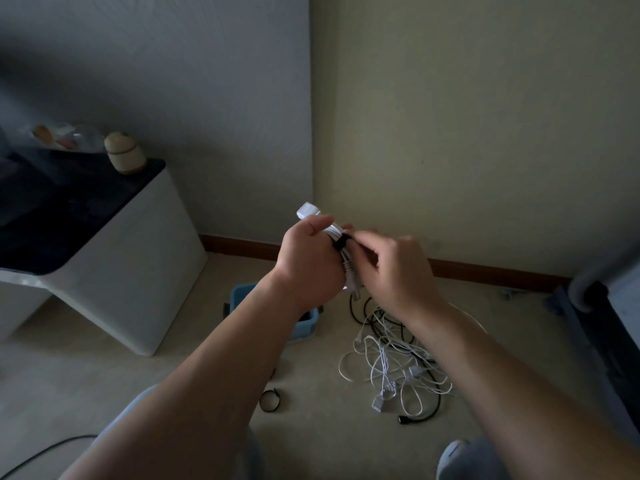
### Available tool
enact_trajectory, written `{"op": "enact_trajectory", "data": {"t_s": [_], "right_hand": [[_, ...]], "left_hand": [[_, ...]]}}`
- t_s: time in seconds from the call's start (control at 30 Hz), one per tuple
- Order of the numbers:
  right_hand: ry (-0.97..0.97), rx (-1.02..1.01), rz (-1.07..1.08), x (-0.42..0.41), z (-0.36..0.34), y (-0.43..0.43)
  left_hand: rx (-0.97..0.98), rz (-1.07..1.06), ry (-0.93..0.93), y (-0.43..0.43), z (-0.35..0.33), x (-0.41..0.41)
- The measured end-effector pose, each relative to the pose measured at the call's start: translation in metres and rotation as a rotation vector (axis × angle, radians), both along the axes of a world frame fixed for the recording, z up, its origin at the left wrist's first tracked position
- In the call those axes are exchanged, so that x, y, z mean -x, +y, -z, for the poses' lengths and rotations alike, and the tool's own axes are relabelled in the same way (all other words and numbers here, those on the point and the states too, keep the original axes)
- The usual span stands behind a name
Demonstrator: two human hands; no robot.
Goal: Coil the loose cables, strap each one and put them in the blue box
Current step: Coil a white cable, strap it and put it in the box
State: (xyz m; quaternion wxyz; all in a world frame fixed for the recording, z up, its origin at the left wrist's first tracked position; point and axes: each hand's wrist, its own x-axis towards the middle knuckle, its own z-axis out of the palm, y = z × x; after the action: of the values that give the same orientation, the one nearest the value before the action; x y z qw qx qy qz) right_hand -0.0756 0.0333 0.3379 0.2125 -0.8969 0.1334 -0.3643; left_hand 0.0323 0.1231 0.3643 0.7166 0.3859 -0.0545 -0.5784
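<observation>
My left hand (308, 265) grips a coiled white cable (313, 214) held up in front of me, its plug sticking out above my fingers. A black strap (341, 243) wraps round the coil. My right hand (394, 268) pinches that strap at the coil's right side. The blue box (242, 294) stands on the floor below, mostly hidden behind my left forearm. A tangle of loose white and black cables (394, 362) lies on the floor to the right of the box.
A black strap loop (270, 400) lies on the floor near my left knee. A white cabinet with a dark top (114, 244) stands at the left. A dark piece of furniture (609, 341) borders the right. A black cord (45, 452) runs along the bottom left.
</observation>
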Motion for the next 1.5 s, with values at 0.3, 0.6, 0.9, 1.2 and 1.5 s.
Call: {"op": "enact_trajectory", "data": {"t_s": [0.3, 0.6, 0.9, 1.2, 1.5], "right_hand": [[-0.035, -0.135, 0.050, -0.004, 0.000, 0.006], [-0.055, -0.430, 0.060, -0.008, 0.002, 0.001], [-0.017, -0.552, 0.089, -0.007, -0.004, -0.001], [0.001, -0.474, 0.172, -0.011, 0.002, 0.004], [0.076, -0.564, 0.134, -0.011, -0.001, -0.005]], "left_hand": [[-0.108, -0.051, -0.144, -0.004, 0.003, 0.002], [-0.038, -0.066, 0.044, -0.009, 0.006, 0.001], [0.026, 0.038, -0.055, -0.007, 0.006, 0.004], [0.015, 0.066, -0.064, -0.016, 0.013, 0.008], [0.004, 0.069, -0.062, -0.015, 0.014, 0.003]]}}
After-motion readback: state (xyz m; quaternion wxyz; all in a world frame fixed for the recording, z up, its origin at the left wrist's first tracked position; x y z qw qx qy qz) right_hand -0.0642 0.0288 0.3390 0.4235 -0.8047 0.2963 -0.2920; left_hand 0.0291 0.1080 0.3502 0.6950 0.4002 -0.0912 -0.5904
